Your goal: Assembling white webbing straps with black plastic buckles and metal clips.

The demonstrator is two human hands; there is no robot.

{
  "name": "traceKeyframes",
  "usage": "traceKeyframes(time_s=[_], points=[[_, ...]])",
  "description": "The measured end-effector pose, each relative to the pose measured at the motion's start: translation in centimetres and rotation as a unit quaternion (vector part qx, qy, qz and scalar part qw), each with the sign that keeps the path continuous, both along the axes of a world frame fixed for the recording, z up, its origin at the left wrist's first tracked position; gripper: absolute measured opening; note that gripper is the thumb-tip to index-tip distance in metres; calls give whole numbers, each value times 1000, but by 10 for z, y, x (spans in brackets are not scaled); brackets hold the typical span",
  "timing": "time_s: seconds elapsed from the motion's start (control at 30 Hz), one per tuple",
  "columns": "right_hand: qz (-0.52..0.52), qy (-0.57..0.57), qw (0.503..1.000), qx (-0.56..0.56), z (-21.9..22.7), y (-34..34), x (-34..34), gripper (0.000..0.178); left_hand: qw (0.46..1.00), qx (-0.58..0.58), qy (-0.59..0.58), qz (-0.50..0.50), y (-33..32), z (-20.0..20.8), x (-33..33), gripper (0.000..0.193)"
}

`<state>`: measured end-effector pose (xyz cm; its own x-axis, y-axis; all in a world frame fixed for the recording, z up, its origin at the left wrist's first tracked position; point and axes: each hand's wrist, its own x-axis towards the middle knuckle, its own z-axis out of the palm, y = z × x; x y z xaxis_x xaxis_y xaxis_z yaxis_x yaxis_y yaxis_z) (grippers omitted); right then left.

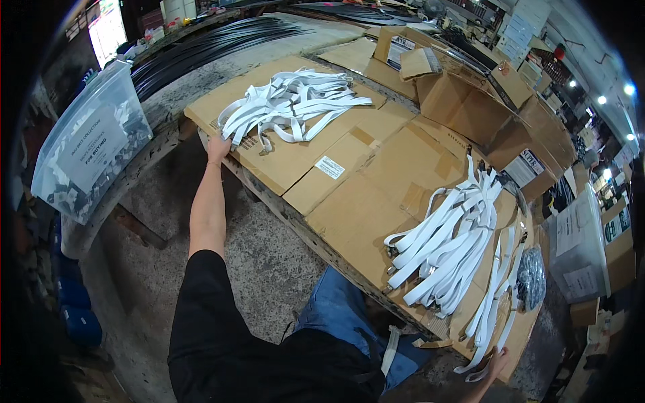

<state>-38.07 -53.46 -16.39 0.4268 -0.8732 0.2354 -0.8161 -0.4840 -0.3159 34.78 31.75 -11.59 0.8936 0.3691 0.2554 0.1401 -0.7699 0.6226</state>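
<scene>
Pinching slim white fabric straps (pixel 483 320) with the bare right hand (pixel 497 365); resting the bare left hand (pixel 218 149) beside the tangled white strap pile (pixel 302 105) on flattened brown cardboard (pixel 363 201), grip unclear — lined up already, the thick white strap bundle (pixel 463 242); unaligned yet, that tangle.

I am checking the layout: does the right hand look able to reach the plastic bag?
Probably yes: the right hand is near the plastic bag, and mostly bare cardboard lies between them.
</scene>
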Motion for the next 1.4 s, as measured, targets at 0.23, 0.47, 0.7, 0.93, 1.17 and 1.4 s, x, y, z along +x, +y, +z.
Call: traceKeyframes(time_s=[0.23, 0.47, 0.7, 0.93, 1.17, 1.4], points=[[9, -45, 997, 56, 19, 5, -4, 26, 994, -99, 55, 6, 13, 10, 3, 42], [1, -107, 994, 23, 24, 13, -26, 22, 946, -314, 19, -85, -5, 28, 23, 27], [-116, -100, 988, -18, 49, 24, -1, 32, 955, -217, -152, -136, -9, 71, 86, 23], [-194, -88, 976, -45, 73, 55, -4, 28, 862, -275, -301, -301, -160, 206, 11, 12], [-159, -65, 983, -63, 63, 55, -6, 27, 737, -246, -438, -452, -272, 242, -132, 9], [-28, -234, 972, -6, 57, 13, 85, 23, 812, -279, -139, -492, -348, 75, -223, 8]])
